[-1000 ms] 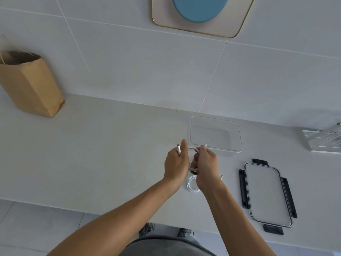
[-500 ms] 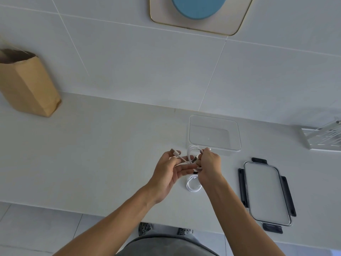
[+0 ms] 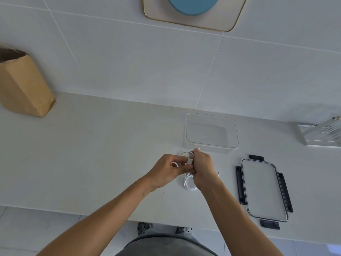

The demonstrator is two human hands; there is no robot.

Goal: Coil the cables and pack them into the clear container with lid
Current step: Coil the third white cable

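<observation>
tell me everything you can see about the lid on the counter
The lid lies flat on the pale counter, to the right of both hands and nearer than the clear container. It is a rounded rectangle with a see-through panel, a thin pale rim and four dark clip flaps, one on each side, folded outward. Nothing touches it but the counter.

being counted: two hands (image 3: 167, 169) (image 3: 203, 167), one cable (image 3: 189, 183), one container (image 3: 211, 145), one lid (image 3: 263, 190), one bag (image 3: 24, 85), one rack (image 3: 321, 133).
</observation>
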